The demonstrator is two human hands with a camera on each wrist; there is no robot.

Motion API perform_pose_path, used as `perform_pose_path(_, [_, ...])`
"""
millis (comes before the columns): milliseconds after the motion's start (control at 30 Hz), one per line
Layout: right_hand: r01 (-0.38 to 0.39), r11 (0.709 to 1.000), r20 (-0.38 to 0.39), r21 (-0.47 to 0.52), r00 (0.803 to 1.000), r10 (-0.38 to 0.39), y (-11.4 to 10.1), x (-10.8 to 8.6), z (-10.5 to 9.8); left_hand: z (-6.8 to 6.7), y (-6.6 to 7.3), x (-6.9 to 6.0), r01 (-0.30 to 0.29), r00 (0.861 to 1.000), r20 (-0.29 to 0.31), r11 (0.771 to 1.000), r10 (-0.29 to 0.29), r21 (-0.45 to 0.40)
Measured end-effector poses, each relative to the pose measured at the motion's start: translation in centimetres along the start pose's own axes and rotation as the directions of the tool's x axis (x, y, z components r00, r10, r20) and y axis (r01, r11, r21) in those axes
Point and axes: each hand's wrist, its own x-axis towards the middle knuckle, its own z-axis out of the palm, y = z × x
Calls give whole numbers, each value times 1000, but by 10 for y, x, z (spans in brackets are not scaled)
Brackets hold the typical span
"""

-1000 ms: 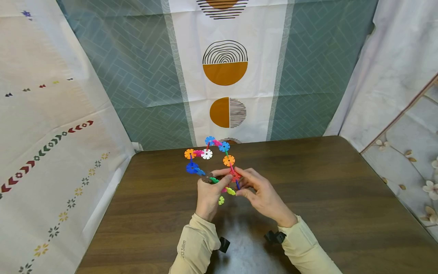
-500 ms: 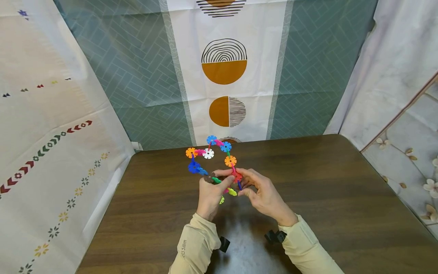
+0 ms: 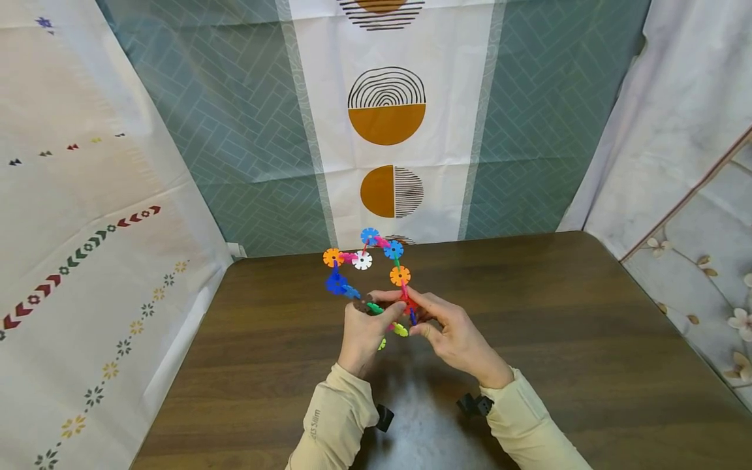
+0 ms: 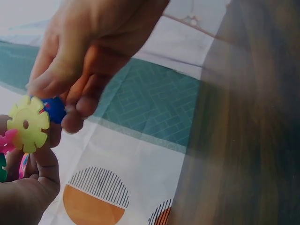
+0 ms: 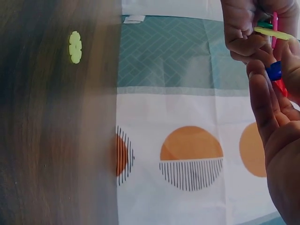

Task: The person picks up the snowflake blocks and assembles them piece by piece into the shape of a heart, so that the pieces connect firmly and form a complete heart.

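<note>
A chain of notched plastic flower discs [image 3: 362, 260] in several colours loops up above the table. My left hand [image 3: 364, 333] grips it around the green disc [image 3: 375, 308], thumb on top. At the chain's other end, my right hand [image 3: 461, 338] pinches the dark blue disc [image 3: 413, 318] beside the red disc [image 3: 408, 304]. The yellow disc [image 4: 35, 126] joins a pink disc [image 4: 7, 140] at the left hand's end. In the left wrist view it overlaps the blue disc [image 4: 56, 110]; whether they touch, I cannot tell.
A loose yellow-green disc [image 5: 75, 47] lies on the brown wooden table [image 3: 264, 391], partly hidden by the left hand in the head view. Patterned cloth [image 3: 247, 130] hangs behind the table's far edge, and pale cloths [image 3: 106, 261] hang at both sides.
The chain's upper loop has shifted slightly up and to the right. Both hands keep their hold, and the blue disc has turned a little closer to the yellow one.
</note>
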Motion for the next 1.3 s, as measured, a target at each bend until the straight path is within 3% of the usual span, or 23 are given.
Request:
perform_pose_path(300, [-42,999,-5,-31,999,41,1,1,0,0,-2,0,6,1000,0,1000,-6,-3])
perform_pose_path(500, [-123,992,-18,22,992,123,1,3,1,-2,-4,-2,-9,999,52,1000,7,22])
perform_pose_path(633, [-150,987,-63,51,986,153,-2,6,0,-6,-6,-2,23,996,84,999,-27,46])
perform_pose_path(800, [-126,989,-124,78,983,136,-8,10,-1,-11,-6,-1,107,990,100,994,-103,-30])
perform_pose_path(933, [-104,991,-140,82,984,115,-4,12,1,-14,-6,1,137,989,70,982,-129,-130])
perform_pose_path(1067, [-93,992,-133,81,986,103,7,12,4,-18,-5,1,134,990,55,973,-126,-188])
perform_pose_path(1300, [-138,990,-121,23,983,140,18,14,9,-23,-2,1,81,996,44,982,-75,-170])
